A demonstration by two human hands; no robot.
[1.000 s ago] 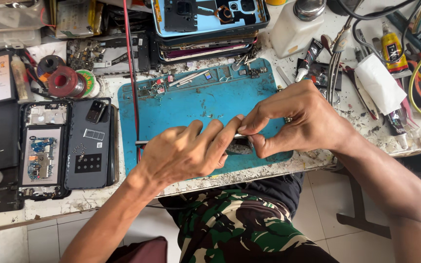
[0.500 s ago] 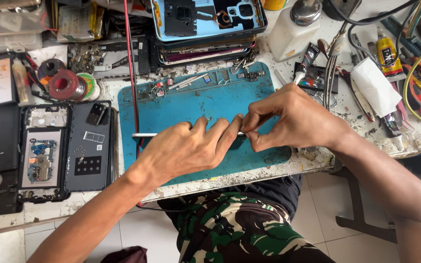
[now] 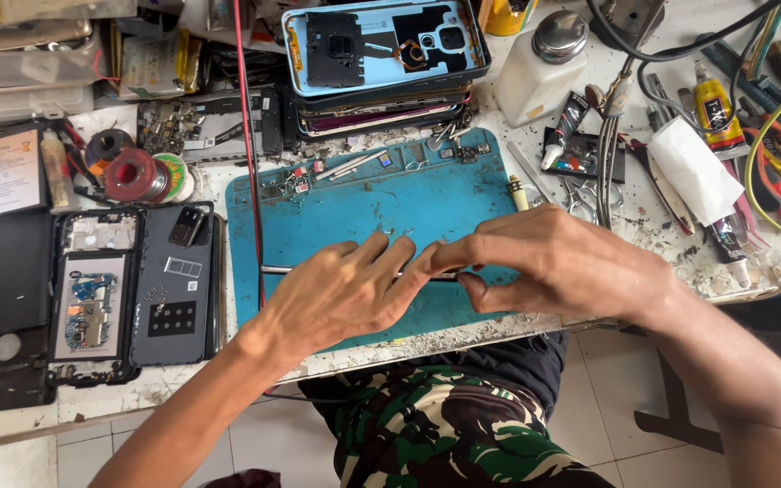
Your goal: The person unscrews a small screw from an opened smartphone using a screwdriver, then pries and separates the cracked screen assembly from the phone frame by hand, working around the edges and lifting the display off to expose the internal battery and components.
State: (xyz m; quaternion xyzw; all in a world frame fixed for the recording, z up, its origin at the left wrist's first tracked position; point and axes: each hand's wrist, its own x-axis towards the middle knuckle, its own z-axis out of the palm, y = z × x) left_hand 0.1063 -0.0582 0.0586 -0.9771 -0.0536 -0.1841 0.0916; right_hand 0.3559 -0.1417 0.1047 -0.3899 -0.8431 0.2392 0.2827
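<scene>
Both my hands meet over a blue work mat (image 3: pixel 363 208) on a cluttered bench. Between them they hold a thin flat piece (image 3: pixel 275 269), seen edge-on as a narrow silvery line that sticks out to the left past my left hand. My left hand (image 3: pixel 345 291) lies over its middle, fingers stretched along it. My right hand (image 3: pixel 558 262) pinches its right end between thumb and fingers. Most of the piece is hidden under the hands. Small screws and metal parts (image 3: pixel 354 164) lie along the mat's far edge.
An opened phone (image 3: pixel 90 303) and a dark back cover (image 3: pixel 174 294) lie left of the mat. A stack of phone covers (image 3: pixel 381 50), a white bottle (image 3: pixel 535 72), wire spools (image 3: pixel 133 173), glue tubes (image 3: pixel 714 108), pliers and cables crowd the back and right. A red cable (image 3: pixel 248 136) crosses the mat's left edge.
The piece between my hands has turned from a dark flat shape to a thin edge-on line, and both hands have shifted slightly away from the table's front edge.
</scene>
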